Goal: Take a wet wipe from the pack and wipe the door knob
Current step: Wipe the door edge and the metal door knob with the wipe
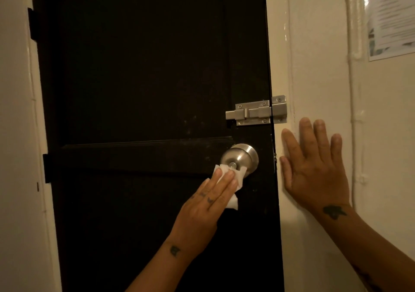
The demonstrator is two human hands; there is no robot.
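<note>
Risk: the wet wipe (221, 170) is only pinned under flat fingers against the lower face of the door knob (243, 156), with its tail hanging loose, so a quick stroke on the smooth metal could shed it. Left hand (208, 204) reaches up with fingers straight, pressing rather than clutching; right hand (314, 168) is splayed flat on the wall (318, 67), holding nothing.

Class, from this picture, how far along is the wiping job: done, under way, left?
Done: a wipe is out. In hand: the left hand presses it with straight fingers against the lower front of the knob; the right hand lies flat on the wall. Left: the knob's top and right side, not yet covered.
</note>
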